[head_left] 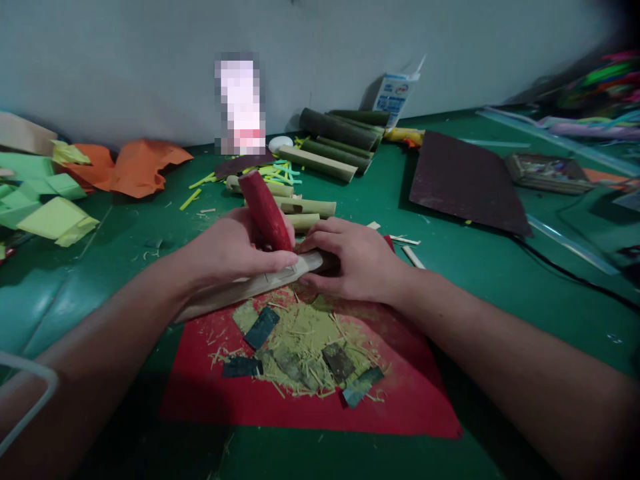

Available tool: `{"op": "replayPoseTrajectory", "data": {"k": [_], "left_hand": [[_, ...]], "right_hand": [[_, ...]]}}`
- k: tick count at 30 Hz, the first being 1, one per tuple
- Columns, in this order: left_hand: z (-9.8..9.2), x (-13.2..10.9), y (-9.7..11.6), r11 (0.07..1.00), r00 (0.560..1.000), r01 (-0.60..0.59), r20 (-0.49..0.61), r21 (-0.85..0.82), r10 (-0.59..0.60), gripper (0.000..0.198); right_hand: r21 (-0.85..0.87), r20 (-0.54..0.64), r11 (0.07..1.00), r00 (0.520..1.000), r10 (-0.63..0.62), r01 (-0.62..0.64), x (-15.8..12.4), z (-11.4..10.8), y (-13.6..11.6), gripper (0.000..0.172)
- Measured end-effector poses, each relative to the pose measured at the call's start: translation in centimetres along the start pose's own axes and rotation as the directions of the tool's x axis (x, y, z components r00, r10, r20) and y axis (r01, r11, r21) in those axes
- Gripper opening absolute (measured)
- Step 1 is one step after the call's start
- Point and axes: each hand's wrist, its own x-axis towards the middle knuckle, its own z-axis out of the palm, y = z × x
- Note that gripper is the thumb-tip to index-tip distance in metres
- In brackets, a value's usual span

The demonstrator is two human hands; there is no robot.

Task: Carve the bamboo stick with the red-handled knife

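Note:
My left hand [235,247] is closed around a red tapered handle [265,207], which tilts up and to the left. Whatever lies at the handle's lower end is hidden by my fingers. Under the left thumb runs a long pale bamboo piece [235,290] with dark outlines drawn on it. My right hand [357,260] grips the right end of that piece, its fingers curled over. Below both hands, a red sheet [200,400] bears a heap of yellowish shavings [310,327] and several dark green flakes [263,328].
Behind my hands lie cut bamboo tubes [340,130] and short pale bamboo lengths [320,208]. A dark brown board [465,183] rests right, near a small tray [547,173]. Orange paper [143,167] and green paper pieces [55,217] lie left. A carton [395,99] leans against the wall.

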Motion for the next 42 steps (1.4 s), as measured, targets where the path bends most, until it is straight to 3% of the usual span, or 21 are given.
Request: {"op": "replayPoseTrajectory", "data": {"k": [7,16,23,26,30,36,42], "left_hand": [[-0.1,-0.3,-0.1,0.998,0.998,-0.057,0.024,0.035,0.057,0.016],[1.3,-0.9,-1.1,0.991,0.991,-0.12,-0.066,-0.055,0.116,0.012],[1.8,-1.4,-0.6,0.968,0.947,-0.153,-0.309,-0.2,0.086,0.013],[1.6,-1.4,-0.4,0.962,0.977,-0.085,-0.212,-0.259,0.029,0.014],[1.5,-0.9,-0.3,0.975,0.995,-0.043,-0.099,-0.216,0.022,0.013],[1.5,-0.7,-0.3,0.995,0.992,-0.064,-0.113,-0.074,0.055,0.011],[1.8,-1.1,0.2,0.998,0.992,-0.053,-0.114,-0.033,0.049,0.01]], "right_hand": [[0.019,-0.01,1.0,1.0,-0.018,0.018,0.0,0.1,0.1,0.034],[0.042,-0.004,0.999,1.0,-0.015,0.016,0.1,0.3,0.3,0.033],[0.054,0.006,0.999,1.0,0.006,-0.006,0.0,0.2,0.2,0.03],[0.068,0.003,0.998,1.0,0.008,-0.009,0.0,0.0,0.1,0.031],[0.065,-0.013,0.998,1.0,0.002,-0.001,-0.1,0.1,0.2,0.032],[0.07,-0.023,0.998,1.0,0.0,0.002,-0.1,0.2,0.3,0.031],[0.07,-0.014,0.998,1.0,0.001,0.0,-0.1,0.2,0.1,0.03]]}}
